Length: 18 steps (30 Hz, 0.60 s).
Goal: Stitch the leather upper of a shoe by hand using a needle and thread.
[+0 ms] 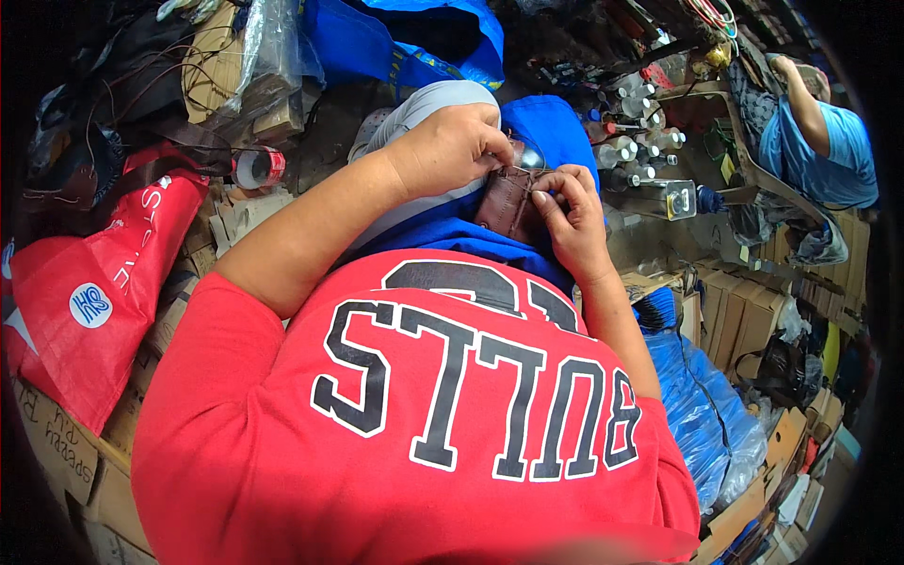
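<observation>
A brown leather piece point(504, 200) with a stitched seam rests on the blue cloth point(556, 122) over my lap. At its upper end shows a shiny, rounded, clear or metallic thing point(529, 156), partly covered. My left hand point(461, 143) is closed, its fingertips pinched at the leather's upper left edge. On the right side my right hand point(576, 218) is also closed, with thumb and forefinger pinched beside the seam. A thin strand seems to run near the fingers, too fine to trace. Whatever lies between the right fingertips is hidden.
A red bag point(113, 282) lies at left beside a bottle with a red label point(257, 168). Several clear bottles point(650, 141) stand at right, near a seated person in a blue shirt point(819, 151). Blue plastic wrap point(697, 395) and cardboard point(739, 306) crowd my right side.
</observation>
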Each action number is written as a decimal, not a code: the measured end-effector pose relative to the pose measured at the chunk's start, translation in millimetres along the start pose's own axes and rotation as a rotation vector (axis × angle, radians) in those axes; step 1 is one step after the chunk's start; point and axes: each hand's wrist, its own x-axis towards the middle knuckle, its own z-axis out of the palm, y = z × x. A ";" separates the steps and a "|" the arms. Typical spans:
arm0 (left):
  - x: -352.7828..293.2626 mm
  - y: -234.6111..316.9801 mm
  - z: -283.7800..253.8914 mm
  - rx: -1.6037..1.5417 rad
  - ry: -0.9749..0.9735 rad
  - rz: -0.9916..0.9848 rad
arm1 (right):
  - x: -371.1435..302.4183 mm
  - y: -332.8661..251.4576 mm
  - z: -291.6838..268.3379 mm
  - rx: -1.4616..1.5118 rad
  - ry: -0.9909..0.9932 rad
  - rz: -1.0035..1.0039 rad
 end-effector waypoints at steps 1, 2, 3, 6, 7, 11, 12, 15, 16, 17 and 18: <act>0.3 0.1 -0.1 0.001 0.000 0.000 | 0.0 0.3 -0.1 0.001 0.001 0.000; 0.4 0.1 -0.2 0.005 -0.003 0.004 | 0.0 0.6 -0.2 0.006 -0.002 0.004; 0.5 0.3 -0.4 0.009 -0.005 0.008 | -0.1 0.9 -0.3 0.011 -0.005 0.009; 1.3 2.5 -1.5 0.016 -0.015 0.011 | -0.6 3.2 -0.4 0.006 0.001 -0.007; 1.4 2.3 -1.3 0.017 -0.016 0.011 | -0.5 3.5 -0.5 0.006 0.002 -0.007; 2.3 2.9 -1.8 0.027 -0.027 0.001 | -0.7 4.4 -0.8 0.022 -0.001 0.005; 2.5 3.4 -2.1 0.023 -0.035 -0.007 | -1.0 4.6 -1.0 0.027 0.000 0.014; 0.6 1.0 -0.6 0.000 -0.020 -0.005 | -0.9 5.0 -0.8 0.033 -0.010 0.019; 0.7 1.9 -0.9 0.000 -0.021 -0.004 | -1.0 5.4 -0.8 0.033 -0.009 0.019; 0.7 3.6 -1.5 -0.003 -0.028 -0.017 | -1.1 5.8 -0.7 0.040 -0.005 0.019; 0.7 4.5 -1.9 -0.006 -0.034 -0.029 | -1.3 6.2 -0.6 0.048 -0.002 0.019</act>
